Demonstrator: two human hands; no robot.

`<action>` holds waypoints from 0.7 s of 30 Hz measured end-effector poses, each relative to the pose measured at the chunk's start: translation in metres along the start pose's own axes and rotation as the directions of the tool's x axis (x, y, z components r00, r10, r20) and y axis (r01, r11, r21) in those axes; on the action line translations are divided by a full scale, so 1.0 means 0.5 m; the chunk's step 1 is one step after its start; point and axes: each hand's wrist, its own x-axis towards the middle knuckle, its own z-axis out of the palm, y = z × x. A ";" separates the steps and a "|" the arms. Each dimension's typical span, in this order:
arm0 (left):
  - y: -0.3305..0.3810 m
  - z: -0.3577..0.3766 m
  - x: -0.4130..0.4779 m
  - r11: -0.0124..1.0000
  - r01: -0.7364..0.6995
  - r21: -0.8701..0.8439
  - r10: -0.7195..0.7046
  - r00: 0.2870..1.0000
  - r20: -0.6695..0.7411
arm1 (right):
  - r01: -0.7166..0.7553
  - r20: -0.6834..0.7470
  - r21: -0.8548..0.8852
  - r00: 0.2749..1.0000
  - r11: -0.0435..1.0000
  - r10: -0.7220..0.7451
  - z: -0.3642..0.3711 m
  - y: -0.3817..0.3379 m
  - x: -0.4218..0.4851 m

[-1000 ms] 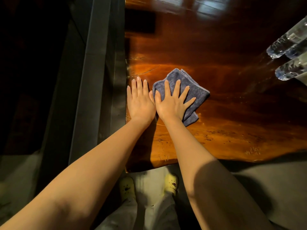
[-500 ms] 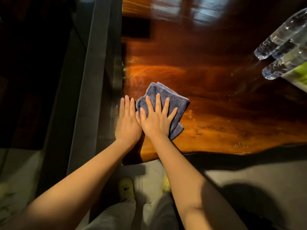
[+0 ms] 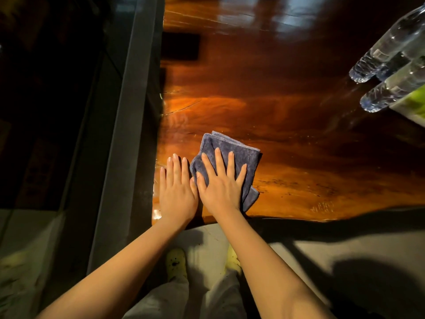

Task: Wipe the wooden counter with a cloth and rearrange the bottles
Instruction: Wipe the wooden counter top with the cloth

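Wood, dark and glossy, filled the head view: the counter [image 3: 287,125] ran away from me with its near edge just under my wrists. Only that one view was given.

What could have gone wrong, as I judged it: the cloth [image 3: 232,153] lay close to the near-left corner, so a further pull toward me could drag it off the edge and leave that corner unwiped. It was folded in layers, and pressing on the top layer alone could let it bunch or slide apart. The bottles [image 3: 388,65] stood at the far right, well apart from the cloth; a wide sweep that way could knock them over, since they looked tall and light. The green-and-white container [image 3: 411,104] just beside them would go too.

My right hand [image 3: 220,187] lay flat on the cloth, fingers spread wide, pinching nothing, only pressing down. My left hand [image 3: 177,192] lay flat and fully spread on the bare wood just beside it, near the left edge, its thumb touching or almost touching the right; it held nothing.
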 end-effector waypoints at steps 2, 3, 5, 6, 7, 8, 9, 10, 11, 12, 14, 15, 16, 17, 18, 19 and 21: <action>0.009 0.000 0.001 1.000 0.006 0.008 -0.006 1.000 0.007 | 0.007 -0.012 -0.005 1.000 1.000 -0.007 -0.005 0.026 -0.003; 0.011 -0.002 0.001 1.000 0.010 0.009 -0.011 1.000 0.004 | 0.009 -0.017 -0.009 1.000 1.000 -0.009 -0.008 0.040 -0.003; 0.016 -0.006 0.002 1.000 0.023 -0.002 -0.023 1.000 -0.008 | -0.002 -0.018 -0.013 1.000 1.000 0.002 -0.015 0.067 -0.002; 0.025 -0.007 0.002 0.999 0.026 -0.019 -0.027 1.000 -0.010 | -0.014 -0.018 -0.012 1.000 1.000 0.014 -0.018 0.080 0.001; 0.041 -0.005 0.000 0.999 0.020 -0.046 -0.021 1.000 -0.009 | -0.025 -0.018 -0.011 1.000 1.000 0.025 -0.022 0.093 0.004; 0.064 -0.003 0.000 0.997 0.004 -0.078 -0.005 1.000 -0.012 | -0.033 -0.015 -0.012 0.999 0.999 0.033 -0.026 0.107 0.007; 0.091 0.001 0.001 0.994 -0.013 -0.108 0.012 1.000 -0.017 | -0.038 -0.012 -0.017 0.999 0.999 0.038 -0.029 0.122 0.011; 0.118 0.006 0.005 0.991 -0.022 -0.131 0.019 1.000 -0.020 | -0.042 -0.011 -0.023 0.999 0.999 0.042 -0.033 0.138 0.015; 0.144 0.011 0.010 0.989 -0.019 -0.146 0.017 1.000 -0.018 | -0.048 -0.010 -0.026 0.999 0.999 0.048 -0.037 0.155 0.021; 0.164 0.016 0.017 0.988 -0.011 -0.151 0.009 1.000 -0.013 | -0.056 -0.012 -0.026 0.998 0.998 0.055 -0.041 0.174 0.026; 0.193 0.026 0.031 0.990 -0.007 -0.142 0.006 1.000 -0.010 | -0.068 -0.017 -0.030 0.998 0.997 0.067 -0.048 0.210 0.037; 0.205 0.031 0.038 0.991 -0.012 -0.133 0.012 1.000 -0.005 | -0.072 -0.020 -0.034 0.997 0.997 0.071 -0.051 0.226 0.042; 0.216 0.035 0.044 0.992 -0.019 -0.125 0.019 1.000 0.000 | -0.075 -0.024 -0.038 0.997 0.996 0.075 -0.054 0.241 0.048; 0.228 0.039 0.050 0.992 -0.026 -0.121 0.027 1.000 0.005 | -0.079 -0.030 -0.038 0.997 0.996 0.078 -0.057 0.255 0.053; 0.241 0.043 0.054 0.992 -0.033 -0.120 0.034 0.999 0.008 | -0.082 -0.036 -0.039 0.996 0.996 0.081 -0.060 0.268 0.058; 0.256 0.045 0.057 0.992 -0.038 -0.122 0.039 0.999 0.011 | -0.087 -0.041 -0.041 0.996 0.995 0.085 -0.062 0.281 0.064; 0.282 0.050 0.061 0.992 -0.040 -0.117 0.042 0.999 0.011 | -0.097 -0.042 -0.049 0.995 0.994 0.095 -0.065 0.306 0.077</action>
